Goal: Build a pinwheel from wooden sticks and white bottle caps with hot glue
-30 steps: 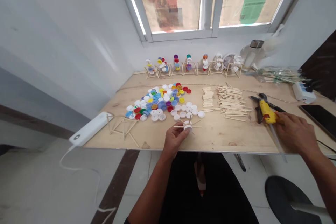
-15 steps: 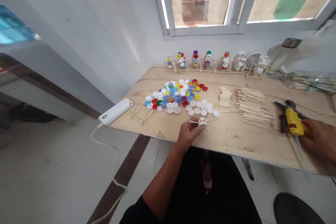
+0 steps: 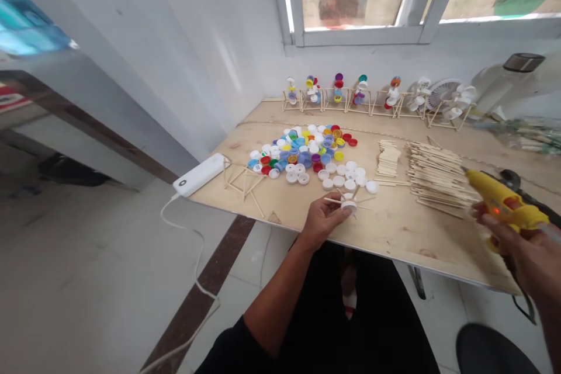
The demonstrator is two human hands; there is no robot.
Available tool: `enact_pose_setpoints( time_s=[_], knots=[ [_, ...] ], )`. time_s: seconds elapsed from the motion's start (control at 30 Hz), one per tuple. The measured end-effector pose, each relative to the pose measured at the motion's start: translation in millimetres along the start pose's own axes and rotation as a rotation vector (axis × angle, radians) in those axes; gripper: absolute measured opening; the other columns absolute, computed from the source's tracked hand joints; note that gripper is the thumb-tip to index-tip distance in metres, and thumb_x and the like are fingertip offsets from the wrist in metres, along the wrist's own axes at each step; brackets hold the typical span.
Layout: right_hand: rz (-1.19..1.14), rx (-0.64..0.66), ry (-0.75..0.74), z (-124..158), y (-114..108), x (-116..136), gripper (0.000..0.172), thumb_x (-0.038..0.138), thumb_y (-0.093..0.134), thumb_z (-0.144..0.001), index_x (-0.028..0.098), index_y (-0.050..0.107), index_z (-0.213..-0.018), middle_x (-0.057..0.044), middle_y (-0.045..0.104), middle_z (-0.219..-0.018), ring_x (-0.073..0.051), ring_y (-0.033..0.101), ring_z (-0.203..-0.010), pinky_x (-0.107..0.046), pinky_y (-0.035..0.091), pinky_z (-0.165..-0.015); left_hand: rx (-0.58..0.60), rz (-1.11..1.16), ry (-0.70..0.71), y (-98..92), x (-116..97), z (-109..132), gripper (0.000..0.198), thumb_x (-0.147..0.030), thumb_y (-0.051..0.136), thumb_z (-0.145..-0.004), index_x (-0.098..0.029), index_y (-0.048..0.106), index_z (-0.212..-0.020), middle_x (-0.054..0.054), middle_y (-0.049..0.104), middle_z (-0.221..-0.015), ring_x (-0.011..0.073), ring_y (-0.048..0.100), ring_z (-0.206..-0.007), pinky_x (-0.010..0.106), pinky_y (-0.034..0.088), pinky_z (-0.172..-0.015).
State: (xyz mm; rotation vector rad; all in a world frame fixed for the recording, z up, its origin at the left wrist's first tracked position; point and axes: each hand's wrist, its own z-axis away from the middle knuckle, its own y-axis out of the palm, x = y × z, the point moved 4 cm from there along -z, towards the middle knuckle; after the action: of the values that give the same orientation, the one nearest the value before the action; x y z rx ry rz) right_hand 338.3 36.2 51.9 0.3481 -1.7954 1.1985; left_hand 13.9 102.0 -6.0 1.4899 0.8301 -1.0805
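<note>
My left hand (image 3: 323,219) pinches a white bottle cap with thin sticks glued around it (image 3: 349,204), held just above the wooden tabletop (image 3: 394,231) near its front edge. My right hand (image 3: 523,251) at the far right grips a yellow glue gun (image 3: 499,203), lifted off the table with its nozzle pointing left toward the stick piles. A heap of coloured and white bottle caps (image 3: 307,155) lies behind my left hand.
Piles of wooden sticks (image 3: 436,178) and short sticks (image 3: 388,158) lie mid-table. A row of finished cap-and-stick models (image 3: 372,96) lines the back wall. A white power bank (image 3: 199,174) with a cable sits at the left corner beside a stick frame (image 3: 243,181). Pliers lie behind the glue gun.
My right hand has picked the glue gun up off the table and turned it leftward. The camera has swung left. My left hand keeps holding the cap piece.
</note>
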Motion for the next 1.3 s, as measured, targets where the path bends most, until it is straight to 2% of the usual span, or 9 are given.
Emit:
enact_pose_setpoints(
  time_s=[0.07,0.23,0.33,0.5,0.63,0.77,0.93,1.1,1.3],
  knots=[
    [-0.071,0.153,0.043,17,21,13,0.041,0.056,0.064,-0.064,0.025,0.067,-0.091,-0.008,0.069,-0.093,-0.022,0.062,-0.072,-0.031,0.048,-0.054,-0.005,0.006,-0.010,0.6,-1,1,0.030,-0.033,0.080,-0.061,-0.016,0.064,-0.079,0.002,0.066,-0.076,0.0173,0.062,-0.078,0.030,0.045,-0.078],
    [-0.181,0.230,-0.050,51,51,37,0.041,0.058,0.066,-0.064,0.023,0.068,-0.085,-0.007,0.069,-0.092,-0.026,0.064,-0.091,-0.034,0.055,-0.073,-0.012,0.002,-0.018,1.6,-3,2,0.032,-0.033,0.081,-0.059,-0.017,0.063,-0.079,0.002,0.065,-0.074,0.0180,0.062,-0.079,0.030,0.047,-0.077],
    [-0.184,0.321,-0.120,64,60,38,0.039,0.055,0.067,-0.068,0.022,0.068,-0.090,-0.007,0.069,-0.096,-0.025,0.063,-0.096,-0.033,0.055,-0.079,-0.008,-0.010,-0.016,2.1,-4,2,0.030,-0.034,0.080,-0.060,-0.016,0.062,-0.078,0.001,0.064,-0.073,0.0177,0.061,-0.078,0.029,0.046,-0.076],
    [-0.244,0.403,-0.099,75,68,27,0.040,0.051,0.063,-0.077,0.021,0.065,-0.103,-0.007,0.070,-0.100,-0.022,0.065,-0.098,-0.031,0.053,-0.086,-0.010,-0.040,-0.004,1.8,-5,2,0.028,-0.035,0.079,-0.062,-0.017,0.062,-0.075,0.001,0.064,-0.075,0.0167,0.060,-0.078,0.029,0.045,-0.077],
    [-0.178,0.476,-0.179,81,75,31,0.036,0.047,0.058,-0.082,0.020,0.064,-0.104,-0.007,0.069,-0.100,-0.022,0.064,-0.096,-0.028,0.054,-0.078,-0.003,-0.029,-0.011,1.5,-4,1,0.029,-0.034,0.079,-0.062,-0.017,0.062,-0.079,0.000,0.064,-0.076,0.0162,0.060,-0.078,0.028,0.044,-0.078],
    [-0.113,0.468,-0.275,84,79,39,0.030,0.042,0.057,-0.083,0.020,0.063,-0.103,-0.007,0.069,-0.097,-0.022,0.064,-0.091,-0.027,0.053,-0.069,0.011,-0.043,-0.015,1.9,-2,1,0.027,-0.034,0.078,-0.063,-0.017,0.062,-0.078,0.001,0.064,-0.077,0.0167,0.060,-0.079,0.027,0.045,-0.076],
    [-0.044,0.450,-0.269,88,85,36,0.026,0.040,0.057,-0.083,0.021,0.061,-0.099,-0.002,0.066,-0.081,-0.017,0.062,-0.066,-0.026,0.048,-0.054,0.018,-0.054,-0.002,1.4,-3,1,0.027,-0.034,0.077,-0.065,-0.017,0.062,-0.079,0.001,0.063,-0.077,0.0160,0.059,-0.078,0.027,0.045,-0.075],
    [-0.022,0.396,-0.292,93,88,36,0.023,0.043,0.055,-0.085,0.021,0.060,-0.091,-0.002,0.063,-0.080,-0.019,0.062,-0.076,-0.026,0.047,-0.060,0.026,-0.089,0.006,1.2,-4,1,0.028,-0.035,0.077,-0.065,-0.017,0.062,-0.078,0.001,0.062,-0.076,0.0160,0.058,-0.077,0.027,0.045,-0.075],
    [-0.017,0.411,-0.315,95,91,38,0.022,0.043,0.052,-0.086,0.022,0.056,-0.088,-0.001,0.060,-0.077,-0.016,0.058,-0.070,-0.026,0.045,-0.058,0.035,-0.082,0.018,1.6,-3,2,0.026,-0.033,0.076,-0.066,-0.017,0.061,-0.079,0.001,0.062,-0.076,0.0156,0.059,-0.078,0.027,0.046,-0.077]
  ],
)
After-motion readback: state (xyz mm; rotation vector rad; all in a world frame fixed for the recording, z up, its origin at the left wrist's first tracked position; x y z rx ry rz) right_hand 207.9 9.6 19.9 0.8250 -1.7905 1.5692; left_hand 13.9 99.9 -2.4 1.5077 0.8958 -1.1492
